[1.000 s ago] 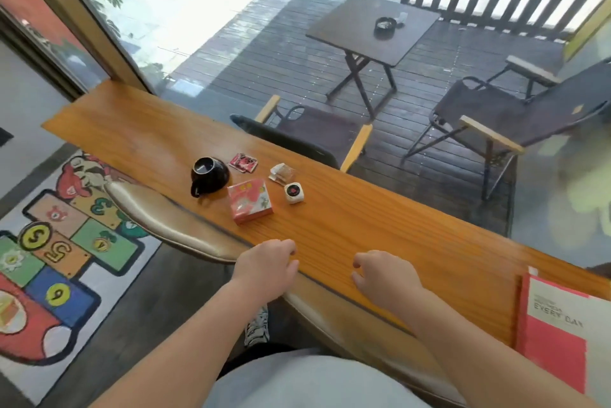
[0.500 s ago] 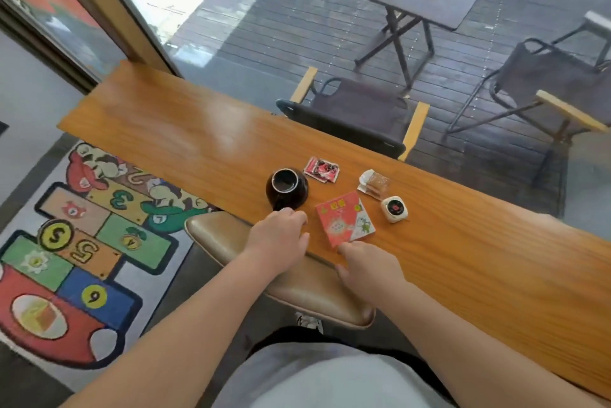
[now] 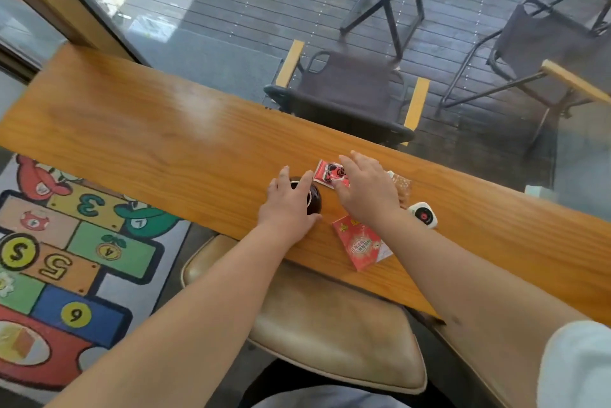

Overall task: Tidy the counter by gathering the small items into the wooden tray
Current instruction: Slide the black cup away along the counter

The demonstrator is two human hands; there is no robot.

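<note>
Packets, box and cup lie clustered on the counter; no tray in view. Our left hand spreads over the cup, right hand flat, fingers open, reaching the red packet.

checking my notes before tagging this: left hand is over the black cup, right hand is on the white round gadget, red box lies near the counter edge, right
One detail is off. In the head view the right hand rests on the small red packet, not the white round gadget, which sits untouched beside the right wrist. The left hand is over the black cup, and the red box lies near the counter edge.
</note>
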